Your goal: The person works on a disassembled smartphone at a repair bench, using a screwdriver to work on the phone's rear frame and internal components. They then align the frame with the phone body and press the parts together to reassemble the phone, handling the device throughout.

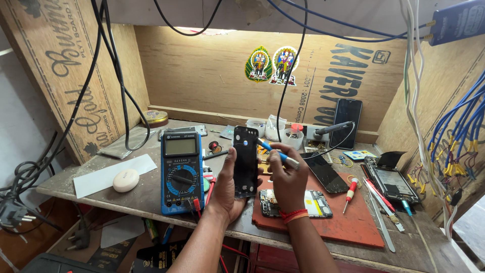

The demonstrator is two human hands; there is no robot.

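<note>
Your left fingers were wrapped round the edge of the black phone back cover, gripping it upright, lifted above the tabletop just in front of the red work mat. Your right fingers were closed in a pinch on the blue-handled precision screwdriver, with its tip pointing at the cover's upper part, close to the small round opening there; whether the tip actually touched, I couldn't tell from this angle. Left hand sat under and behind the cover, right hand just beside it, a red thread band on that wrist.

Step in hand, as I read it: you were working the tool at the top of the held cover. The next move called for a steady left grip and fine tip placement.

Below your right hand an opened phone with its board exposed lay on the mat. A blue digital multimeter stood just left, a red-handled screwdriver lay to the right, and another opened handset lay further right.
</note>
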